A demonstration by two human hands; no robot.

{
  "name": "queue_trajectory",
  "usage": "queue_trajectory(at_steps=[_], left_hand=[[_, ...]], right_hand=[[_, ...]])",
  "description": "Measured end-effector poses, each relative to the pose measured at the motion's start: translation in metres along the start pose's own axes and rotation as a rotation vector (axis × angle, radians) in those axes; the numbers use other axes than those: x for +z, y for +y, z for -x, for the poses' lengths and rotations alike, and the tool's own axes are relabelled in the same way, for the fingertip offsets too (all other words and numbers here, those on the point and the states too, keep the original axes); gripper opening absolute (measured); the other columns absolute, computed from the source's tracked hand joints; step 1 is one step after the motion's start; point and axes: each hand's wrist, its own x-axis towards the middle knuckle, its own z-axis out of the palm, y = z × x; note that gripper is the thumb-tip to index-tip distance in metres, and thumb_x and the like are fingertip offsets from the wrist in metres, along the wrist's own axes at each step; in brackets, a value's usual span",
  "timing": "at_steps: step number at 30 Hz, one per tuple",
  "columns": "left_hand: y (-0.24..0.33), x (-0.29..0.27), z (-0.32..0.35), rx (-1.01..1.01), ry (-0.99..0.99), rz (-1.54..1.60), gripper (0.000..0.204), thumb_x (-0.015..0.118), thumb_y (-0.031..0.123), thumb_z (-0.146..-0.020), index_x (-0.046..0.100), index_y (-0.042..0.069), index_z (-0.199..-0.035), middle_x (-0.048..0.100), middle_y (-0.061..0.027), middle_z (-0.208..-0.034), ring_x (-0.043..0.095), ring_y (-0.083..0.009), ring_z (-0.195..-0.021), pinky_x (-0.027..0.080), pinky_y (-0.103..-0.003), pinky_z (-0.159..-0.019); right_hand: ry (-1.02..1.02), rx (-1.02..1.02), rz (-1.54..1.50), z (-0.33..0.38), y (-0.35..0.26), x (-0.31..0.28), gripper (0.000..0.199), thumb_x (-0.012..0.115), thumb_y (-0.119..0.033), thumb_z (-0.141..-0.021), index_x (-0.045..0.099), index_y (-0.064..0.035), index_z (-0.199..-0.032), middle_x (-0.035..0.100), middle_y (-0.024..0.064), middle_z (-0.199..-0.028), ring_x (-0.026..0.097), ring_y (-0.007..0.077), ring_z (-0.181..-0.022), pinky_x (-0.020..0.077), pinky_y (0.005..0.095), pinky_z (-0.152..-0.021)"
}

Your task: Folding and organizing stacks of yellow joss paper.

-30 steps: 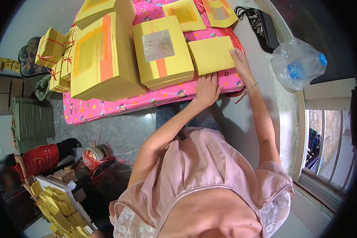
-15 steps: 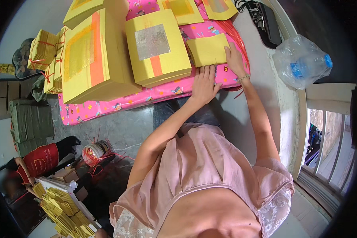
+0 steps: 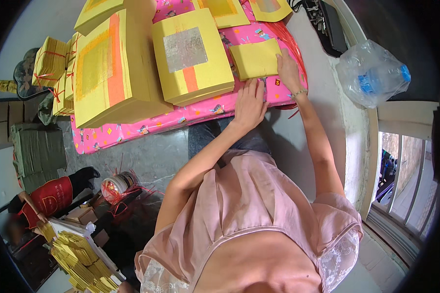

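A small folded-looking yellow paper stack (image 3: 255, 59) lies on the pink patterned table cover (image 3: 146, 128). My right hand (image 3: 289, 73) rests along its right edge, fingers stretched out and not wrapped round it. At its near edge is my left hand (image 3: 250, 104), fingers extended and slightly bent, the tips at or just short of the paper. Left of the small stack stands a thick pile of yellow paper (image 3: 193, 78) with a silver square and an orange stripe on top. Further left, a taller yellow pile (image 3: 127, 73) bears a gold square and orange band.
Red plastic strings (image 3: 291, 41) hang by the cover's right side. Beyond are a black bag (image 3: 322, 29) and a clear plastic bag with a bottle (image 3: 374, 75). Tied yellow bundles (image 3: 51, 61) stand at left. Lower left, a person in a red apron (image 3: 49, 200) handles yellow papers.
My left fingers have drawn back slightly from the small stack's near edge and bent a little. My right hand has hardly moved. The person at lower left has shifted an arm.
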Motion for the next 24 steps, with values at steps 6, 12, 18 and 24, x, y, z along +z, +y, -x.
queue_trajectory(at_steps=[6, 12, 18, 24], left_hand=[[0.004, -0.009, -0.016, 0.033, 0.157, -0.046, 0.068, 0.063, 0.028, -0.084, 0.036, -0.003, -0.138, 0.038, -0.0238, -0.139, 0.032, -0.0423, -0.131, 0.030, -0.051, -0.106], [-0.012, 0.005, -0.018, -0.033, 0.033, -0.138, 0.067, 0.057, 0.037, -0.089, 0.036, -0.004, -0.139, 0.038, -0.0218, -0.141, 0.032, -0.0419, -0.131, 0.028, -0.051, -0.108], [-0.013, 0.006, -0.018, -0.031, 0.017, -0.156, 0.068, 0.057, 0.038, -0.089, 0.037, -0.004, -0.138, 0.038, -0.0214, -0.141, 0.033, -0.0417, -0.130, 0.029, -0.051, -0.107], [-0.007, 0.000, -0.022, -0.070, -0.009, -0.115, 0.069, 0.060, 0.036, -0.086, 0.037, -0.005, -0.137, 0.035, -0.0219, -0.144, 0.030, -0.0414, -0.134, 0.026, -0.051, -0.110]], right_hand=[[0.009, -0.007, -0.036, 0.002, 0.000, -0.003, 0.018, 0.045, -0.016, -0.097, 0.042, 0.0016, -0.099, 0.058, 0.0321, -0.087, 0.056, 0.0506, -0.084, 0.0433, 0.0570, -0.069], [0.067, 0.008, 0.100, 0.007, -0.007, -0.002, 0.024, 0.052, -0.019, -0.094, 0.048, 0.0010, -0.106, 0.058, 0.0254, -0.095, 0.057, 0.0455, -0.088, 0.0465, 0.0528, -0.071], [0.241, -0.065, 0.285, 0.018, -0.002, 0.002, 0.036, 0.061, -0.021, -0.088, 0.052, -0.0034, -0.119, 0.057, 0.0184, -0.102, 0.054, 0.0355, -0.098, 0.0472, 0.0449, -0.080], [0.204, -0.104, 0.186, 0.015, 0.006, 0.001, 0.030, 0.058, -0.019, -0.090, 0.054, -0.0026, -0.115, 0.056, 0.0184, -0.105, 0.054, 0.0366, -0.097, 0.0436, 0.0463, -0.084]])
